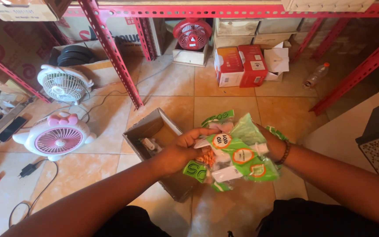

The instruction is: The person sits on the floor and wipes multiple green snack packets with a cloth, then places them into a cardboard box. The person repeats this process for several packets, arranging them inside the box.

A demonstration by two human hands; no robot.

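Holding a bundle of green packets (237, 153) above the floor beside an open cardboard box (154, 131), the left hand (178, 151) and right hand (273, 142) both grip it; slippery, loosely stacked packets could slide out.

Open tile floor (224, 94) ahead; cardboard box (148, 127) (left) and red shelf legs (115, 57) block.

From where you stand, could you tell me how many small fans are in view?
3: a white fan by the shelf leg, a pink-and-white fan nearer, a red fan under the shelving.
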